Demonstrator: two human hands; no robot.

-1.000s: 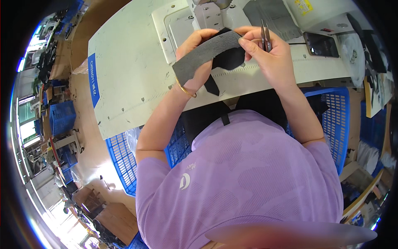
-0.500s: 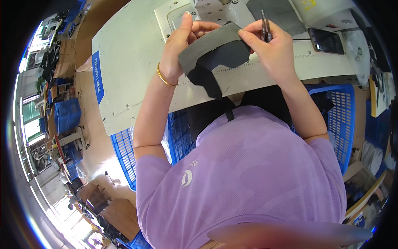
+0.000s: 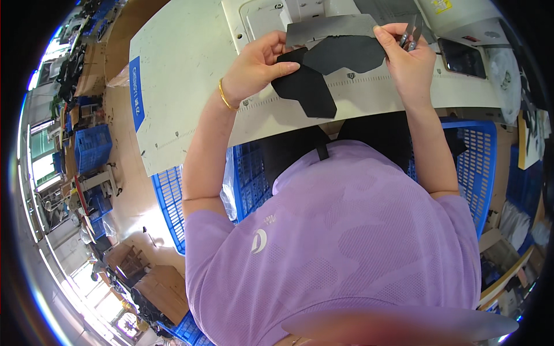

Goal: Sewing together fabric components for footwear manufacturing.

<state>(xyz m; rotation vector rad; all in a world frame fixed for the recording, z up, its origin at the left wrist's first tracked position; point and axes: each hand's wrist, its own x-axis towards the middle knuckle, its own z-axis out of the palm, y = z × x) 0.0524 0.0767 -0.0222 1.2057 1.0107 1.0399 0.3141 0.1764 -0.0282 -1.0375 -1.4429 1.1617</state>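
Left hand (image 3: 254,66) and right hand (image 3: 411,66) pinch the grey-black panel (image 3: 341,53) between them (snips (image 3: 408,30) in the right), probably light, bendy, best edge-held.

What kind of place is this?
It looks like a sewing workshop, though I can't be sure: there's a white machine on a worktable with ruler marks, dark cut material being handled, and blue plastic baskets nearby.

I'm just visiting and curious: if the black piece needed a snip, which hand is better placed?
Probably the right hand: the scissors sit in its grip, though it also pinches the grey piece. The left hand shows no tool and holds the black piece.
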